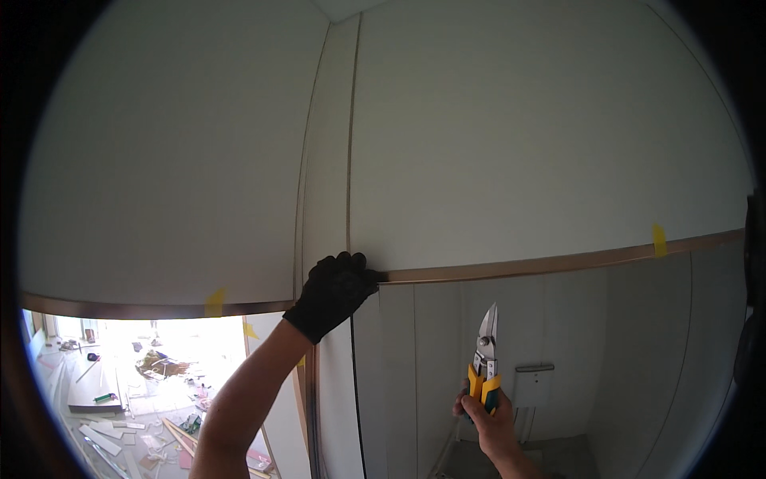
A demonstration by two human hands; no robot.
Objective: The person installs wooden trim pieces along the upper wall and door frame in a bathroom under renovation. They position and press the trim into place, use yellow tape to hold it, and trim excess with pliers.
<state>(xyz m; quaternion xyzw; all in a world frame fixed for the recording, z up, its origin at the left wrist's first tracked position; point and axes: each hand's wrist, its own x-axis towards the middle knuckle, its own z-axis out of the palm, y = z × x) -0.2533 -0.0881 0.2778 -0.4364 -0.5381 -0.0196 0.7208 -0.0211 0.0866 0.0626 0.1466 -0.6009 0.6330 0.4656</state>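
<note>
My left hand (339, 289), in a black glove, is raised to the corner between two pale wall panels. Its fingers are curled against the wall, and the thumb side meets the end of a copper-coloured trim strip (519, 269); what lies in the fingers is hidden. A thin dark line (351, 144) runs up the wall above the knuckles. Lower right, my bare right hand (488, 419) is closed around a pair of snips (483, 371) with yellow and green handles. The blades point upward, slightly apart at the tips, and touch nothing.
Another trim strip (144, 308) edges the left panel (175, 160), above a bright opening. Yellow tape (659, 240) crosses the right strip, and more tape (215, 302) the left. Offcuts and debris (112, 439) litter the floor beyond. A grey panelled recess (558, 335) lies behind the snips.
</note>
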